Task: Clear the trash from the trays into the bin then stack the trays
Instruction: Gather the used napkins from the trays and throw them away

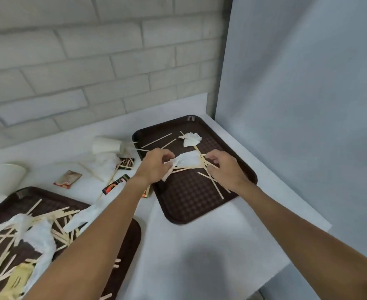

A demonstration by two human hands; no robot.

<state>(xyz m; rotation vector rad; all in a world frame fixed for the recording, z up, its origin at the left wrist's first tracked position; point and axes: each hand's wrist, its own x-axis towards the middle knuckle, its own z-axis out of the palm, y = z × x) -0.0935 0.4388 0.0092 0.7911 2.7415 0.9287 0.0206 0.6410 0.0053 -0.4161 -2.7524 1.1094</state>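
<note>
On far-right tray (189, 202), pinching napkin (186, 160) in left hand (154, 165), curling right hand (223, 169) round sticks (217, 189); worth bunching everything before lifting.

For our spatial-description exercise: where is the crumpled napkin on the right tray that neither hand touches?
Head view: the crumpled napkin lies at the far end of the right tray, just beyond the left hand and right hand, wooden sticks to its left.

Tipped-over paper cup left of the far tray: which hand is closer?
Left. The left hand pinches a napkin on the tray's left side, just right of the cup. The right hand is farther right, over the sticks mid-tray.
</note>
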